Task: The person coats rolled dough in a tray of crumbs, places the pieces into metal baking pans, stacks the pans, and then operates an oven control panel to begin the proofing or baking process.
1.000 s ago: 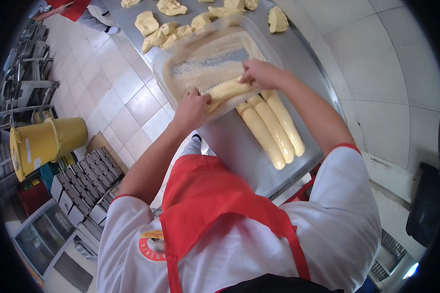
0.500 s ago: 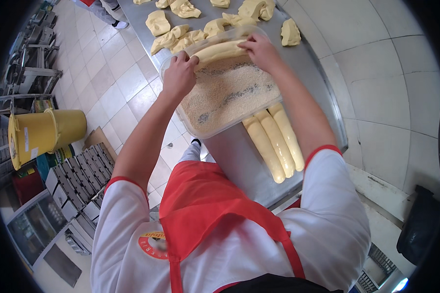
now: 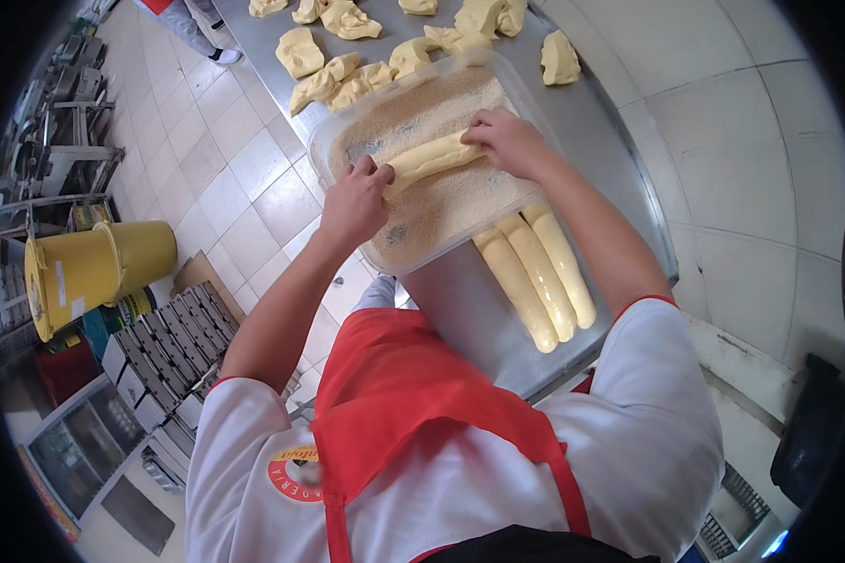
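A log of pale yellow dough (image 3: 432,162) lies across a bed of tan crumbs (image 3: 441,208) in a clear plastic tub (image 3: 318,155). My left hand (image 3: 357,200) grips its left end with curled fingers. At the right end, the fingers and thumb of my right hand (image 3: 505,141) pinch the dough. Dark streaks of the tub's bottom show through the crumbs. Just on the near side of the tub, three smooth, glossy dough logs (image 3: 526,272) lie side by side on the metal table (image 3: 620,169).
Several rough dough chunks (image 3: 347,21) are scattered beyond the tub, with a separate chunk (image 3: 560,58) at the right. Yellow buckets (image 3: 75,281) and stacked metal pans (image 3: 174,342) stand at the left. Another person's leg (image 3: 188,33) shows at the upper left, on the tiled floor.
Both hands have brought the dough log from the tub's far side toward me, to the middle of the crumbs. Crumbs on the far side are now uncovered.
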### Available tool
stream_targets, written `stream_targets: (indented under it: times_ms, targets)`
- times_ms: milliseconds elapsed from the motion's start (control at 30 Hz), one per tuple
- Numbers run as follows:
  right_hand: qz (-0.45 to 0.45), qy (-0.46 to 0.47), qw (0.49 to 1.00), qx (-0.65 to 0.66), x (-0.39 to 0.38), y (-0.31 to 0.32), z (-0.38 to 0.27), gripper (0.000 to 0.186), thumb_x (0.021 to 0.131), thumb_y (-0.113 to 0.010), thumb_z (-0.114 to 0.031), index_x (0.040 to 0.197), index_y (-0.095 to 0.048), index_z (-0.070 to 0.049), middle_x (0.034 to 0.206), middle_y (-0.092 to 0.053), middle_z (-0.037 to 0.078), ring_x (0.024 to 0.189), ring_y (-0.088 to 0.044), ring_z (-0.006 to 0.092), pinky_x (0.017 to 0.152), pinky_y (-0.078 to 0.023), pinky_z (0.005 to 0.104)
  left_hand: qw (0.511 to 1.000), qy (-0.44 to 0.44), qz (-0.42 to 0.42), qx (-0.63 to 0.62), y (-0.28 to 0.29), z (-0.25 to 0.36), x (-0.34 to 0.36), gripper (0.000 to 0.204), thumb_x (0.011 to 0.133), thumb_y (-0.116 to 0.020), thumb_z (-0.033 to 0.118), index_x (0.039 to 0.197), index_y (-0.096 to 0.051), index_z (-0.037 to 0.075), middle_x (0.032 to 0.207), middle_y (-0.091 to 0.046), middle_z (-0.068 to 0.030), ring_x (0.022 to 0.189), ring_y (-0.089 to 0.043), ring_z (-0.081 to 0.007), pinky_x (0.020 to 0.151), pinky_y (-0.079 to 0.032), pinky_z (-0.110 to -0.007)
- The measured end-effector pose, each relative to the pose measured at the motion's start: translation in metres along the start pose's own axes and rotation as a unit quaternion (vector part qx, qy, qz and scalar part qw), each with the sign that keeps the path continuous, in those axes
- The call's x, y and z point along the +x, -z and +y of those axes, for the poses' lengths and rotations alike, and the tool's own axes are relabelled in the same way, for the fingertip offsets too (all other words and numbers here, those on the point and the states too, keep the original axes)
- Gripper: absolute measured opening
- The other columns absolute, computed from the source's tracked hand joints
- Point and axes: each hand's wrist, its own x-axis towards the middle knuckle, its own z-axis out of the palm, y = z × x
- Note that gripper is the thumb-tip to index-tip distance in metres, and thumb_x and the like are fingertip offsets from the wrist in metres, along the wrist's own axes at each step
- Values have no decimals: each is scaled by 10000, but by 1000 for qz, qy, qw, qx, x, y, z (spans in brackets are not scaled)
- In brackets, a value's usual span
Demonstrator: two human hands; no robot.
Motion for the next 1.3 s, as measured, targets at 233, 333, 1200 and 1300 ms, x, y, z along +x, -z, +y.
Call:
stream_targets:
  times_ms: [233,333,1200,1300]
  targets:
    - [116,18,993,-24,-33,-22,15,355,890,-663,-43,1173,-759,-235,1245,-606,63,1222,-553,278,985,-512,377,997,-48,43,44,-14,21,-24,440,820,-584,5,1241,-627,126,1263,-570,-164,1107,-586,-401,902,-552,-456]
    - [114,-27,993,22,-42,-24,8,321,901,-647,-64,1160,-768,-211,1200,-609,75,1189,-564,292,1009,-493,388,997,-43,52,36,-23,22,-19,471,825,-572,9,1279,-621,125,1311,-552,-190,1123,-577,-417,907,-548,-472]
    - [-99,-130,983,87,12,3,34,398,939,-629,-94,1293,-697,-262,1315,-631,101,1118,-641,290,952,-531,401,996,-30,-60,-53,13,-10,45,330,866,-613,136,1178,-709,88,1124,-673,-172,1031,-666,-376,905,-542,-459]
    - [-111,-121,985,58,11,5,29,438,936,-624,-82,1326,-678,-274,1273,-624,126,1131,-631,301,947,-528,394,994,-40,-70,-75,15,-23,61,278,854,-611,162,1091,-721,66,932,-702,-192,885,-695,-391,817,-555,-475]
